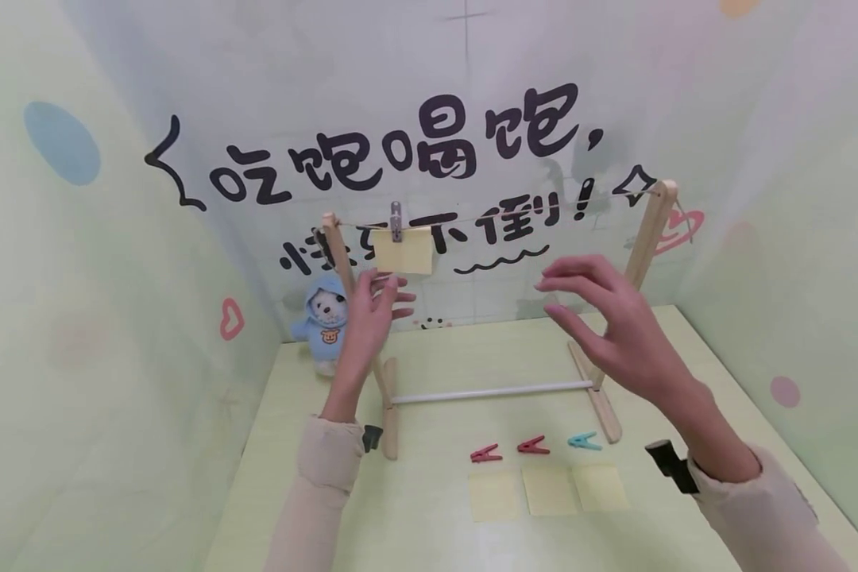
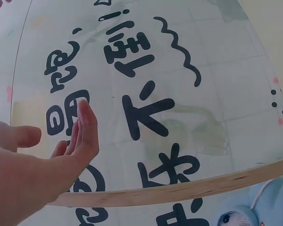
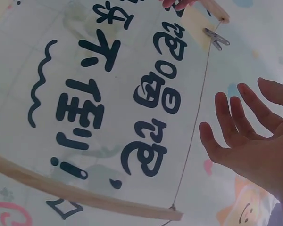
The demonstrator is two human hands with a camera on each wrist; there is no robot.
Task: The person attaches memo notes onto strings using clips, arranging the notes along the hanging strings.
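Observation:
A yellow paper note (image 1: 405, 253) hangs near the left end of the string (image 1: 493, 214), held there by a grey clothespin (image 1: 396, 222). Just below the note is my left hand (image 1: 373, 311), its fingers loosely spread and holding nothing. My right hand (image 1: 611, 330) is raised near the right post (image 1: 647, 238), thumb and fingers apart, with nothing between them. In the right wrist view the same clothespin (image 3: 216, 38) clips the note (image 3: 195, 29) to the string, and the right hand (image 3: 254, 125) shows relaxed fingers.
Two red clothespins (image 1: 533, 445) and a blue one (image 1: 585, 441) lie in front of the wooden frame, above three yellow notes (image 1: 550, 490) on the table (image 1: 429, 477). A white rod (image 1: 493, 392) joins the frame's feet. A blue plush toy (image 1: 325, 326) sits behind the left post.

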